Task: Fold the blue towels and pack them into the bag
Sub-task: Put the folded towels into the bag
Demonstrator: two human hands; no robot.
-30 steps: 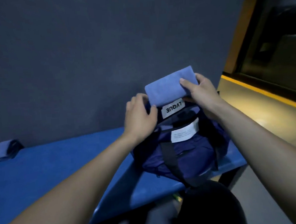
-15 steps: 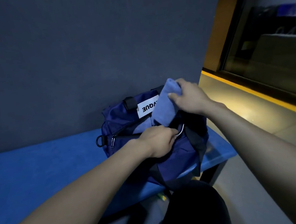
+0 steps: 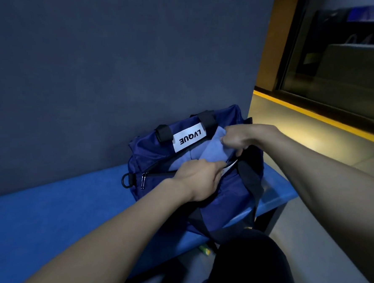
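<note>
- Bag (image 3: 209, 197): navy fabric, standing on the blue bench (image 3: 54, 215) against the dark wall (image 3: 111, 69). Top opening parted. White label (image 3: 189, 136) reading "LVQUE", upside down to the wearer, on the far panel between two black strap loops. Black ring and metal zip pull at the left end.
- Blue towel (image 3: 213, 150): folded, lighter blue than the bag, lying partly inside the opening, its upper right corner raised above the rim. More light blue cloth shows in the opening to its left; whether this is a second towel cannot be told.
- Right hand (image 3: 245, 137): fingers curled, pinching the towel's upper right corner at the far right of the opening.
- Left hand (image 3: 199, 180): fingers curled over the near rim of the bag, gripping the edge at the opening, just below the towel.
- Black strap (image 3: 249, 177): hangs down the bag's near right side over the bench edge.
- Floor (image 3: 312, 122): to the right, with a yellow stripe (image 3: 322, 122) along a dark glass partition.
</note>
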